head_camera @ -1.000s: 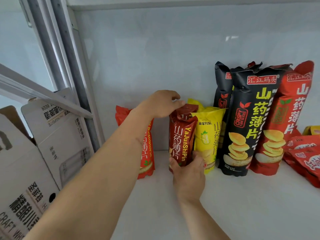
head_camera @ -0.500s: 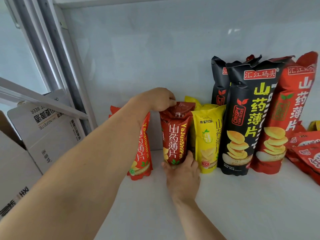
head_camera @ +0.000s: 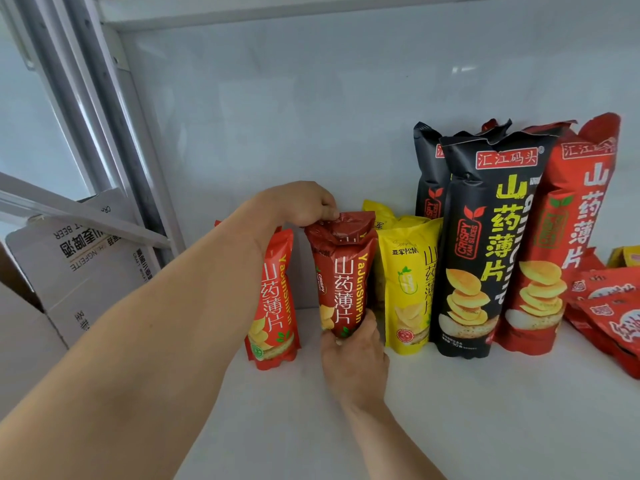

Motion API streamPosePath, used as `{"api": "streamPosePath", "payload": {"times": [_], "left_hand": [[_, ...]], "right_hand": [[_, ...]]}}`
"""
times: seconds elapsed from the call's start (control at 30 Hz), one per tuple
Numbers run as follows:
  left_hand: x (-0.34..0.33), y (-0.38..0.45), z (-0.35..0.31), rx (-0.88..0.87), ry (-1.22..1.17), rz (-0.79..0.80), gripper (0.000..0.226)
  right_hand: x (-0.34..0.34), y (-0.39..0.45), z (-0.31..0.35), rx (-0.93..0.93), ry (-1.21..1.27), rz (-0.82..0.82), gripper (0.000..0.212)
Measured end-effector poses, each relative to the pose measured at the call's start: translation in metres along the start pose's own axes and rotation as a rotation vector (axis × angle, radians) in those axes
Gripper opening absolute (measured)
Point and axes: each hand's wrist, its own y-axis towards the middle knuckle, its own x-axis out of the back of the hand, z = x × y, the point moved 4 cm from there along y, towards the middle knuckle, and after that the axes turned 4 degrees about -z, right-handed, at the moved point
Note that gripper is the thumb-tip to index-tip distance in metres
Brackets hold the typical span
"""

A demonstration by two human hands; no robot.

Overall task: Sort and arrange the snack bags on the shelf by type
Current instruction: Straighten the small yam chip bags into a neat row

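A small dark red snack bag [head_camera: 341, 271] stands upright on the white shelf [head_camera: 485, 410]. My left hand [head_camera: 304, 204] pinches its crumpled top. My right hand [head_camera: 353, 365] holds its bottom from the front. A small bright red bag [head_camera: 275, 299] stands just left of it, partly behind my left forearm. To the right stand a small yellow bag [head_camera: 410, 289], a tall black bag [head_camera: 485, 244] with another black one [head_camera: 427, 174] behind it, and a tall red bag [head_camera: 571, 230].
Flat red packets [head_camera: 609, 313] lie at the far right of the shelf, with a yellow packet [head_camera: 627, 256] behind them. Cardboard boxes [head_camera: 86, 265] stand at the left beyond the metal shelf post [head_camera: 104, 109]. The shelf's white back wall [head_camera: 311, 98] is close behind the bags.
The dark red bag has shifted slightly left, away from the yellow bag, and stands more upright. Both hands stay on it. The camera has drifted a little.
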Motion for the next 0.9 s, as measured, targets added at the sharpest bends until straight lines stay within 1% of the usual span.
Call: {"api": "streamPosePath", "payload": {"times": [0.07, 0.13, 0.17, 0.23, 0.5, 0.73, 0.9], "left_hand": [[0.002, -0.001, 0.003, 0.0, 0.016, 0.01, 0.032], [0.005, -0.002, 0.006, 0.003, 0.033, 0.02, 0.032], [0.006, -0.003, 0.007, 0.005, 0.045, 0.025, 0.032], [0.007, -0.003, 0.01, 0.004, 0.061, 0.03, 0.03], [0.011, -0.005, 0.016, 0.023, 0.084, 0.054, 0.028], [0.013, -0.009, 0.026, 0.054, 0.127, 0.045, 0.029], [0.012, -0.013, 0.028, 0.089, 0.12, 0.046, 0.033]], "right_hand": [[0.001, 0.003, 0.002, 0.001, -0.032, -0.02, 0.09], [0.001, 0.008, 0.002, 0.006, -0.047, 0.017, 0.1], [0.0, 0.01, 0.002, 0.012, -0.04, 0.048, 0.102], [-0.004, 0.011, 0.004, 0.029, -0.014, 0.104, 0.101], [-0.01, 0.01, 0.011, 0.11, 0.02, 0.23, 0.101], [-0.011, 0.008, 0.011, 0.105, 0.108, 0.258, 0.104], [-0.002, 0.006, 0.01, 0.094, 0.149, 0.272, 0.113]]}}
